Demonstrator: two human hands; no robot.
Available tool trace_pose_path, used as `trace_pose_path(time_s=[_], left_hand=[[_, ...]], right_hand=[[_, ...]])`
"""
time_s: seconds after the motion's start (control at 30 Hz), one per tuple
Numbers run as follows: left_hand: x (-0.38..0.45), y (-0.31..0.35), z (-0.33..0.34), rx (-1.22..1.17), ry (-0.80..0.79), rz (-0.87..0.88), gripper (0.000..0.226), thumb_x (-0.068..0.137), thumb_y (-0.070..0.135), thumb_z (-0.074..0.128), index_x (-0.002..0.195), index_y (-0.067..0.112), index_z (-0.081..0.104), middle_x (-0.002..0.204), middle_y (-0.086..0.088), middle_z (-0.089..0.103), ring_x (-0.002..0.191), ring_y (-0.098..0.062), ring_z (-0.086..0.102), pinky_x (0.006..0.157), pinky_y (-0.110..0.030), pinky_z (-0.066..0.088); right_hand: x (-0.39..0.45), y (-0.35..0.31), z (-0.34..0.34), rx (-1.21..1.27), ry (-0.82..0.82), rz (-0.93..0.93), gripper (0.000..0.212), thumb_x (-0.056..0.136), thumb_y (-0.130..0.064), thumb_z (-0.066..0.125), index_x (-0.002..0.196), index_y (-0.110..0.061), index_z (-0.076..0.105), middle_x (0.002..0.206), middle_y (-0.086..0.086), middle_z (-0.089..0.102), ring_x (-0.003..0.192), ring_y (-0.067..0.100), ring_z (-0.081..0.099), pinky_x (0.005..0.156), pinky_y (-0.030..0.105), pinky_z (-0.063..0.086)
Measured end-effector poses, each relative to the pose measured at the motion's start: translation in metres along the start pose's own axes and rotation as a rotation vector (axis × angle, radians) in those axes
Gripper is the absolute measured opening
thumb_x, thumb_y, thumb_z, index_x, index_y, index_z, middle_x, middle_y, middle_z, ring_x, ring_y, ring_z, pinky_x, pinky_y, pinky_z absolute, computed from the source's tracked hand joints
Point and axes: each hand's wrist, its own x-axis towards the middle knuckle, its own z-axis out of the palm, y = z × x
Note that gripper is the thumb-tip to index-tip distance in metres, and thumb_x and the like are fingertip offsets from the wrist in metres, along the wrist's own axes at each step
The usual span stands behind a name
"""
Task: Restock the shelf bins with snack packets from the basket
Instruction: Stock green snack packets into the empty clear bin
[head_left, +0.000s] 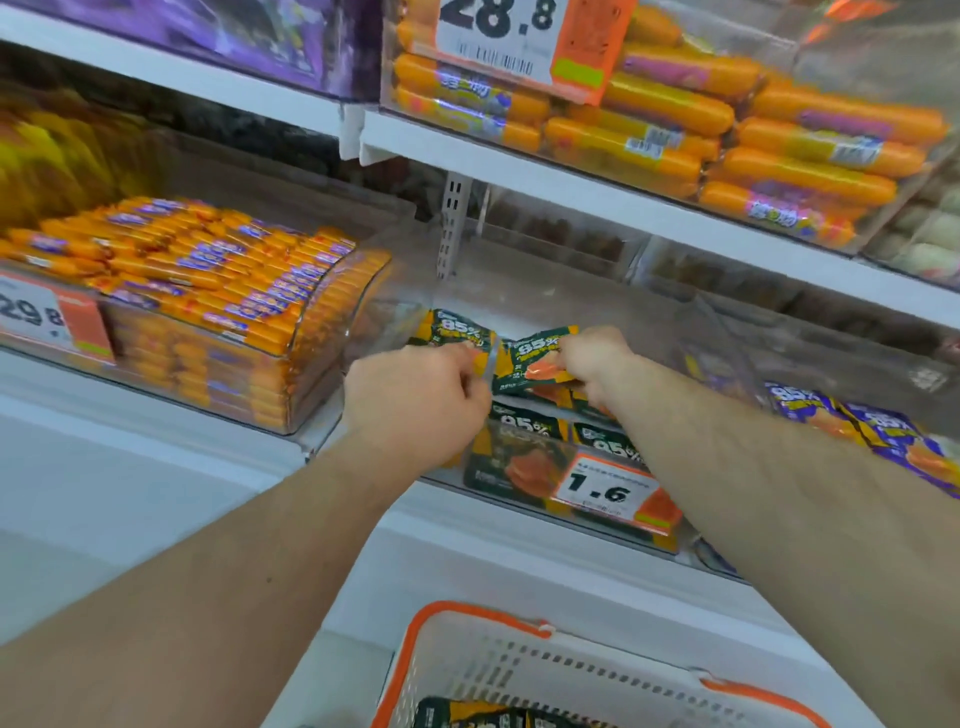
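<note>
Two hands are working over the clear bin (519, 470) on the middle shelf. My left hand (415, 395) is curling its fingers tight, and I am seeing them pinching the edge of a green snack packet (457, 330) that is standing tilted above the bin. My right hand (592, 358) is gripping a second green packet (530, 358) by its lower corner, fingers folded around the glossy film; the two packets are sitting just beside each other, nearly touching. Both are flat, crinkly foil pouches printed with "95%" and an orange sausage picture.

Below my hands, the transparent hard-plastic bin is holding more green packets (524, 428) of the same kind stacked flat, with a white and orange price tag (608, 491) reading 1.6 clipped to its front wall.

To the left, a rounded clear bin (332, 332) is brimming with slim orange sausage sticks (197, 270) with purple labels. To the right, purple packets (852, 426) are lying in the neighbouring bin. On the shelf above, fat orange sausages (779, 161) are piling up in another clear box.

At the bottom, a white perforated basket (519, 670) with orange handles is holding a few remaining green packets (478, 714).
</note>
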Motion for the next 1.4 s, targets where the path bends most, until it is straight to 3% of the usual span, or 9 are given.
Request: trace_pose_path(time_s=[0.1,0.23,0.33,0.43,0.57,0.87,1.0,1.2,1.4], left_hand=[[0.001,-0.003,0.007,0.015,0.050,0.021,0.020,0.091,0.035,0.047,0.095,0.029,0.065,0.062,0.001,0.051,0.064,-0.024,0.055,0.053,-0.024,0.031],[0.002,-0.006,0.014,0.005,0.117,0.055,0.018,0.087,0.034,0.051,0.086,0.026,0.067,0.059,-0.002,0.059,0.059,-0.025,0.059,0.048,-0.021,0.019],[0.002,-0.006,0.013,0.023,0.093,0.048,0.018,0.088,0.037,0.048,0.081,0.028,0.062,0.060,0.001,0.056,0.062,-0.024,0.059,0.048,-0.022,0.019],[0.002,-0.006,0.012,0.021,0.087,0.047,0.017,0.089,0.038,0.046,0.076,0.029,0.053,0.058,0.002,0.052,0.058,-0.021,0.052,0.048,-0.022,0.021],[0.001,-0.007,0.012,0.012,0.070,0.050,0.019,0.090,0.037,0.046,0.085,0.030,0.062,0.058,0.003,0.052,0.058,-0.020,0.050,0.048,-0.023,0.022],[0.002,-0.004,0.008,0.014,0.031,0.024,0.022,0.092,0.037,0.043,0.085,0.027,0.061,0.067,0.001,0.063,0.063,-0.021,0.054,0.052,-0.025,0.031],[0.001,-0.004,0.006,0.004,0.031,0.021,0.023,0.092,0.038,0.044,0.087,0.026,0.063,0.068,0.002,0.062,0.062,-0.019,0.050,0.052,-0.025,0.030],[0.001,-0.003,0.007,-0.023,0.075,0.035,0.022,0.092,0.038,0.046,0.086,0.026,0.063,0.069,0.002,0.064,0.062,-0.020,0.051,0.058,-0.027,0.033],[-0.003,0.004,0.008,-0.180,0.252,0.262,0.025,0.082,0.031,0.046,0.069,0.021,0.064,0.061,0.006,0.062,0.068,-0.023,0.056,0.068,-0.031,0.027]], right_hand=[[0.008,0.001,0.007,-0.415,-0.032,-0.053,0.020,0.088,-0.019,0.071,0.087,-0.004,0.058,0.083,0.009,0.058,0.070,0.021,0.053,0.062,0.029,0.042],[0.008,0.005,0.016,-0.702,-0.172,-0.098,0.083,0.059,-0.055,0.083,0.126,-0.014,0.056,0.130,0.009,0.051,0.112,0.026,0.054,0.090,0.033,0.050],[0.008,0.009,0.016,-0.743,-0.243,-0.171,0.090,0.062,-0.053,0.083,0.139,-0.020,0.048,0.143,0.006,0.046,0.126,0.026,0.046,0.103,0.040,0.045],[0.008,0.015,0.011,-0.791,-0.203,-0.247,0.077,0.073,-0.043,0.081,0.140,-0.023,0.050,0.139,0.002,0.053,0.122,0.023,0.053,0.097,0.034,0.046],[0.006,0.015,0.011,-0.845,-0.164,-0.272,0.062,0.076,-0.049,0.078,0.128,-0.020,0.060,0.127,0.002,0.062,0.111,0.022,0.059,0.088,0.031,0.048],[0.011,0.019,0.012,-0.791,-0.111,-0.285,0.075,0.072,-0.056,0.080,0.135,-0.021,0.057,0.132,0.001,0.060,0.116,0.021,0.057,0.084,0.028,0.044],[0.012,0.020,0.012,-0.763,-0.107,-0.254,0.069,0.069,-0.054,0.082,0.125,-0.019,0.064,0.115,0.001,0.066,0.092,0.017,0.055,0.076,0.027,0.043],[0.014,0.021,0.013,-0.747,-0.104,-0.221,0.063,0.064,-0.055,0.084,0.114,-0.020,0.070,0.097,-0.002,0.065,0.083,0.014,0.058,0.063,0.026,0.042],[0.002,0.008,0.001,-0.748,-0.063,-0.284,0.050,0.073,-0.051,0.079,0.099,-0.009,0.072,0.097,0.008,0.071,0.089,0.022,0.067,0.071,0.030,0.054]])
